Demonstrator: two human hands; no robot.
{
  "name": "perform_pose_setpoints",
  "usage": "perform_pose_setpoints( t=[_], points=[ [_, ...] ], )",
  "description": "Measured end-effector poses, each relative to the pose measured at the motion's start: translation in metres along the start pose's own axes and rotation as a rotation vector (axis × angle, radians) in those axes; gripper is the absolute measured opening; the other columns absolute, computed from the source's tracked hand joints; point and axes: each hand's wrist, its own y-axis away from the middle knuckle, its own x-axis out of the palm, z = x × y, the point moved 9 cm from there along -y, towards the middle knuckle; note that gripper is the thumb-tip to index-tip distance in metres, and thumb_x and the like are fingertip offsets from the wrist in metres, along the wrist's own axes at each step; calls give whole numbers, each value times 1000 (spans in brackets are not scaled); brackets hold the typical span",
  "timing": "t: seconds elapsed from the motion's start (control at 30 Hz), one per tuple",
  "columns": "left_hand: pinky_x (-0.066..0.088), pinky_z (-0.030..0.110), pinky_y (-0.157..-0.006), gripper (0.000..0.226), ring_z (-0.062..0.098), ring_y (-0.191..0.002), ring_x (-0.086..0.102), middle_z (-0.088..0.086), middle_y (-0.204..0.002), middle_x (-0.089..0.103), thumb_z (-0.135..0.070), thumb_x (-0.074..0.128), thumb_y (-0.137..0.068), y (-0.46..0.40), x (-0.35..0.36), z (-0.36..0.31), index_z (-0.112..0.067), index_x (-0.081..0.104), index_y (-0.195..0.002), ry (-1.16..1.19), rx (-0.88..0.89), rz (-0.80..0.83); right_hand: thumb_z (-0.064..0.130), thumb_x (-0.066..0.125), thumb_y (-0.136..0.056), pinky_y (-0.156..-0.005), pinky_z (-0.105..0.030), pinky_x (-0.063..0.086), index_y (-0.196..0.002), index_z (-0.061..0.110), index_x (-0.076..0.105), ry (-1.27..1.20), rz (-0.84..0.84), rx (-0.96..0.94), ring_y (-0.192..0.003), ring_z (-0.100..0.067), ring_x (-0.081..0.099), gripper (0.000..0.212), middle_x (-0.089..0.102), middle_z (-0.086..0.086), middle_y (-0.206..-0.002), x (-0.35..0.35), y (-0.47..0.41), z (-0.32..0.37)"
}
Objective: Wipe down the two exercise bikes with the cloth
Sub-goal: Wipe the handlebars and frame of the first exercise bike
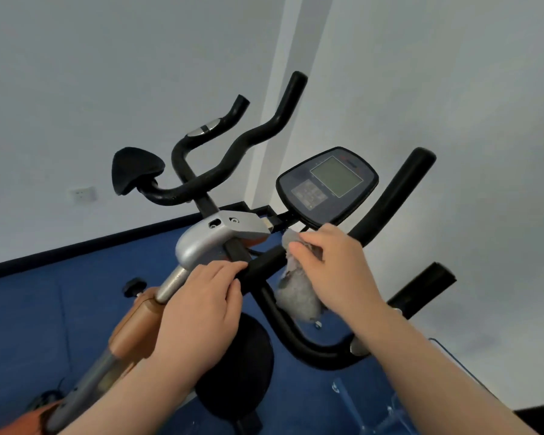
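Close in front of me is an exercise bike with black handlebars (393, 199) and a dark console (327, 186) bearing a grey screen. My right hand (333, 265) is shut on a grey cloth (299, 293), pressed against the handlebar's centre just under the console. My left hand (201, 312) grips the left end of that black bar (264, 265), beside the silver stem (170, 284). A second bike stands behind, with curved black handlebars (233, 152) and a black saddle (135, 169).
A round black seat (245, 372) lies below my hands. An orange frame part (129, 331) runs down to the lower left. Blue floor (44, 324) meets white walls, with a socket (82, 194) on the left wall.
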Motion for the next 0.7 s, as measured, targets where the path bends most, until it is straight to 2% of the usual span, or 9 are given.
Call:
perform_pose_setpoints(
  t=[0.07, 0.17, 0.27, 0.33, 0.4, 0.5, 0.53, 0.6, 0.7],
  points=[
    [34, 10, -72, 33, -9, -94, 39, -26, -105, 53, -31, 38, -93, 6, -2, 8, -32, 60, -117, 63, -66, -48, 31, 54, -93, -55, -17, 28, -79, 18, 68, 25, -68, 35, -61, -4, 42, 24, 42, 4, -71, -20, -10, -13],
    [35, 10, -74, 34, -15, -95, 39, -32, -97, 49, -36, 34, -91, 14, -3, 17, -34, 61, -111, 188, -148, -111, 30, 47, -96, -57, -17, 36, -98, 14, 66, 112, -99, 36, -62, -6, 47, 25, 43, 4, -87, 0, 4, 5],
    [39, 15, -76, 35, -9, -98, 46, -25, -102, 57, -38, 32, -91, 18, 0, 24, -34, 62, -110, 244, -194, -130, 28, 48, -96, -65, -23, 45, -116, 18, 61, -2, 31, -64, -73, -13, 57, 25, 47, 7, -99, 48, 34, 42],
    [43, 17, -79, 34, -7, -99, 51, -22, -105, 60, -37, 31, -91, 20, 3, 29, -36, 60, -109, 302, -223, -120, 29, 52, -94, -69, -25, 47, -114, 24, 64, -114, 146, -104, -75, -9, 56, 23, 48, 11, -93, 57, 38, 46],
    [48, 25, -83, 33, -6, -101, 53, -23, -104, 61, -38, 30, -91, 23, 4, 32, -40, 59, -106, 350, -247, -116, 30, 57, -91, -67, -21, 44, -105, 28, 69, -147, 189, -128, -72, -4, 53, 18, 49, 13, -86, 45, 26, 37],
    [48, 30, -81, 31, -7, -98, 53, -25, -100, 60, -40, 29, -90, 24, 2, 34, -46, 57, -102, 357, -267, -129, 28, 59, -90, -56, -11, 35, -110, 27, 68, 54, -60, -145, -64, -3, 49, 22, 52, 13, -90, 6, -2, 22],
    [48, 30, -79, 30, -7, -97, 53, -25, -98, 59, -41, 28, -89, 25, 2, 34, -46, 56, -101, 357, -269, -135, 27, 58, -91, -54, -13, 36, -112, 26, 67, 127, -80, -139, -65, -5, 50, 23, 52, 11, -94, 6, -4, 24],
    [49, 30, -77, 29, -5, -94, 55, -24, -95, 60, -42, 29, -89, 24, 2, 33, -45, 56, -99, 367, -263, -143, 27, 53, -94, -57, -22, 43, -110, 24, 66, 183, -18, -151, -73, -12, 55, 21, 52, 8, -102, 27, 3, 35],
    [49, 30, -75, 22, -2, -90, 57, -19, -91, 61, -38, 35, -90, 24, 1, 33, -39, 56, -96, 412, -253, -156, 29, 53, -93, -68, -31, 51, -106, 28, 66, 77, 163, -229, -82, -10, 59, 19, 52, 12, -106, 60, 21, 54]
  ],
)
